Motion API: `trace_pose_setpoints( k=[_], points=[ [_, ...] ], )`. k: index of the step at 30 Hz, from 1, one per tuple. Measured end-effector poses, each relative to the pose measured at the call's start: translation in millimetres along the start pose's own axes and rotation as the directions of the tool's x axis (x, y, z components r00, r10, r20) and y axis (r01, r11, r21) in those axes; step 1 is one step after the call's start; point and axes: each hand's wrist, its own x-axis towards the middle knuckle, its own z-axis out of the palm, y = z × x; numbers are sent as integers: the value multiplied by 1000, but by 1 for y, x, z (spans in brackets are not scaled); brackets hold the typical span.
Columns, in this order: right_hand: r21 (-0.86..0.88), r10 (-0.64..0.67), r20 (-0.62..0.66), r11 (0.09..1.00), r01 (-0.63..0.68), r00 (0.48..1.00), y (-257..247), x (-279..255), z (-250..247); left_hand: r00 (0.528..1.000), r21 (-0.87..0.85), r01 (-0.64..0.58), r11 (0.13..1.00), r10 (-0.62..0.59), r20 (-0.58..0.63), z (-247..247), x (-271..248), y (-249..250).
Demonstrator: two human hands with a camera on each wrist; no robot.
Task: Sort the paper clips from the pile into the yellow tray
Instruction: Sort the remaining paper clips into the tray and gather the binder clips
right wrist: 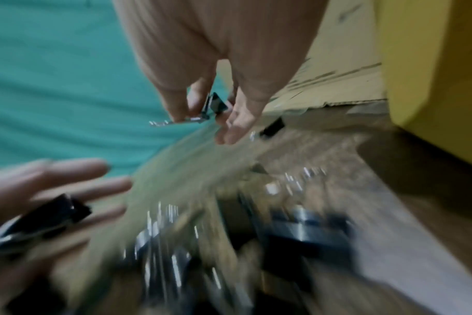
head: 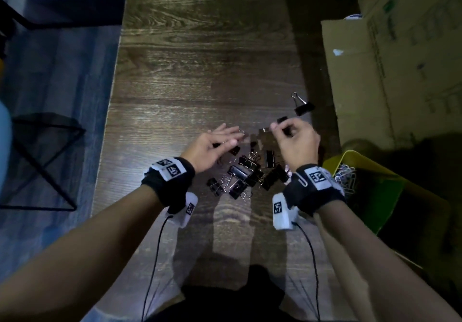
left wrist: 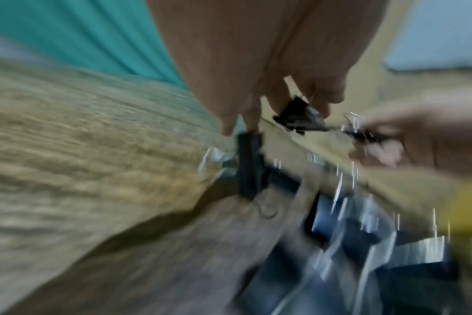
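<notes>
Dark wood-grain table [head: 200,71] runs away from the viewer; dim light. Tall brown cardboard box [head: 355,84] stands against its right edge.

Yellow plastic tray [head: 360,161] sits at the near right, just beside the table edge. A heap of silver wire paper clips [head: 346,178] lies inside it, at the corner nearest the right wrist.

Pile of black binder clips with silver wire handles [head: 243,174] lies on the table between the two wrists, with loose wire pieces tangled through it. One lone black binder clip [head: 303,105] sits apart, beyond the right hand.

Right hand [head: 298,141] is raised above the far side of the pile, fingers curled, thumb and fingertips pinching a small black clip [right wrist: 216,104] with silver wire sticking out sideways.

Left hand [head: 212,145] hovers over the pile's left side, fingers extended and mostly together. Wrist views, badly blurred, show a black clip [left wrist: 297,113] at its fingers; whether gripped or just touched, cannot tell.
</notes>
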Motion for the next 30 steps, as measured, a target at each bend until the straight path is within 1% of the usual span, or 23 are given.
trace_pose_setpoints(
  k=[2, 4, 5, 6, 7, 8, 9, 10, 11, 12, 13, 14, 15, 16, 18, 20, 21, 23, 25, 26, 28, 29, 30],
  points=[
    [152, 105, -91, 984, -90, 990, -10, 16, -12, 993, -244, 53, 968, -77, -91, -9, 1, 14],
    [324, 199, -163, 936, -138, 966, -19, 35, -24, 968, -483, 65, 873, -173, -183, -19, 3, 24],
    [401, 231, -190, 905, -139, 954, -23, 45, -28, 957, -582, 63, 811, -215, -196, -24, 5, 28],
    [450, 261, -208, 881, -145, 943, -26, 56, -32, 950, -643, 69, 763, -247, -192, -27, 8, 30],
    [472, 288, -222, 867, -156, 931, -27, 67, -35, 947, -660, 80, 747, -264, -184, -30, 11, 31],
    [479, 325, -234, 859, -182, 916, -27, 79, -38, 946, -631, 99, 769, -270, -181, -31, 13, 31],
    [472, 355, -238, 856, -212, 904, -25, 91, -39, 946, -568, 118, 815, -266, -185, -31, 15, 31],
    [446, 369, -227, 862, -240, 901, -24, 99, -40, 950, -455, 137, 880, -247, -191, -30, 17, 29],
    [377, 355, -201, 888, -263, 913, -21, 107, -40, 960, -289, 152, 945, -211, -184, -29, 19, 28],
    [245, 317, -161, 930, -273, 935, -18, 112, -39, 975, -65, 152, 986, -160, -155, -27, 20, 24],
    [65, 272, -109, 962, -266, 956, -12, 119, -36, 989, 186, 132, 974, -117, -90, -24, 21, 20],
    [-120, 239, -37, 963, -242, 970, -5, 124, -32, 995, 401, 96, 911, -99, -12, -21, 23, 16],
    [-268, 219, 30, 942, -203, 975, 0, 130, -27, 994, 547, 48, 836, -96, 60, -17, 25, 12],
    [-394, 219, 86, 904, -168, 972, 5, 134, -22, 987, 635, 2, 772, -103, 122, -12, 28, 9],
    [-573, 259, 147, 809, -132, 955, 12, 138, -11, 970, 740, -47, 671, -145, 193, -2, 33, 3],
    [-632, 317, 166, 761, -146, 934, 16, 135, -3, 963, 799, -67, 598, -169, 208, 4, 37, 2],
    [-633, 332, 171, 758, -155, 928, 18, 133, 1, 962, 805, -77, 588, -167, 214, 4, 39, 1],
    [-645, 329, 185, 752, -138, 926, 18, 128, 7, 960, 777, -108, 620, -138, 243, 2, 40, 0],
    [-636, 311, 195, 762, -122, 930, 15, 121, 11, 958, 704, -131, 698, -94, 272, -1, 39, -4],
    [-613, 295, 206, 782, -112, 933, 13, 118, 11, 960, 645, -118, 755, -79, 269, -3, 38, -5],
    [-511, 272, 224, 851, -125, 936, 8, 108, 10, 981, 440, -35, 897, -54, 189, -10, 35, -3],
    [-418, 279, 220, 893, -167, 935, 3, 102, 8, 992, 289, 27, 957, -61, 107, -14, 32, 0],
    [-293, 295, 227, 930, -224, 928, -2, 97, 5, 997, 110, 75, 991, -78, 20, -18, 30, 4]
  ],
)
